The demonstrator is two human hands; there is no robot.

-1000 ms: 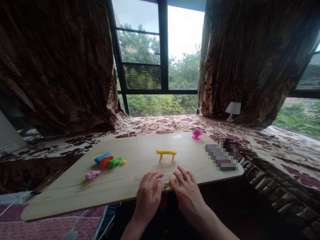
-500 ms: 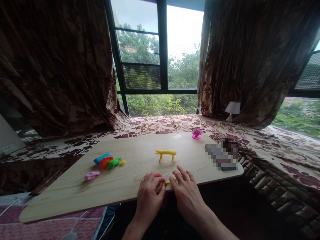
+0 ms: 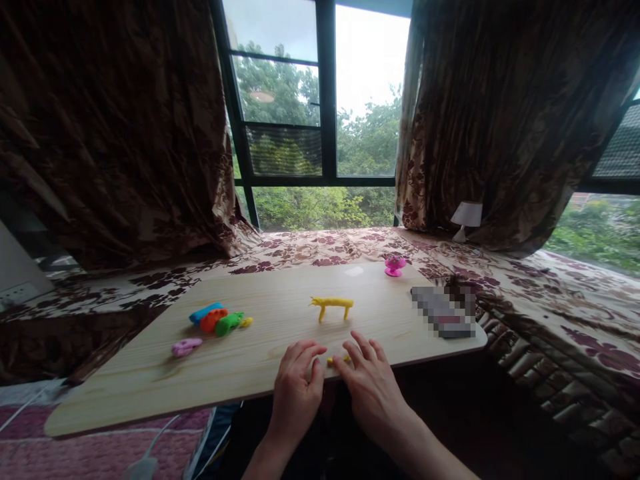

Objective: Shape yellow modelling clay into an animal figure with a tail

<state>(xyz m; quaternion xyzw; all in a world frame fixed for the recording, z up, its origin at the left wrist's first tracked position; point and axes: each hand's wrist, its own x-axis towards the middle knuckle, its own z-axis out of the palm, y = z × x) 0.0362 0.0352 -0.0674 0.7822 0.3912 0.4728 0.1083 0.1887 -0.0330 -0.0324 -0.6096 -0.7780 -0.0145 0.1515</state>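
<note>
My right hand (image 3: pixel 373 383) lies palm down at the front edge of the board, its fingers spread over a small yellow roll of modelling clay (image 3: pixel 331 362). Most of that roll is hidden under the fingers; its left end shows. To its left, apart from the roll, my left hand (image 3: pixel 299 377) hovers with thumb and fingers apart, holding nothing. Just beyond both hands stands a yellow clay animal figure (image 3: pixel 336 303) with a long body, thin legs and a spiky head end at the left.
Blue clay (image 3: pixel 204 313), orange clay (image 3: pixel 213 321), green clay (image 3: pixel 230 324) and a yellow bit (image 3: pixel 247 322) lie in a row on the wooden board (image 3: pixel 150 387). Nearer is a pink-purple piece (image 3: pixel 186 347). A pink figure (image 3: pixel 395 266) stands at the back; a pixelated grey object (image 3: pixel 443 313) lies right.
My left hand has come off the yellow clay roll and opened, shifting slightly left. My right hand stays over the roll. The view has shifted slightly.
</note>
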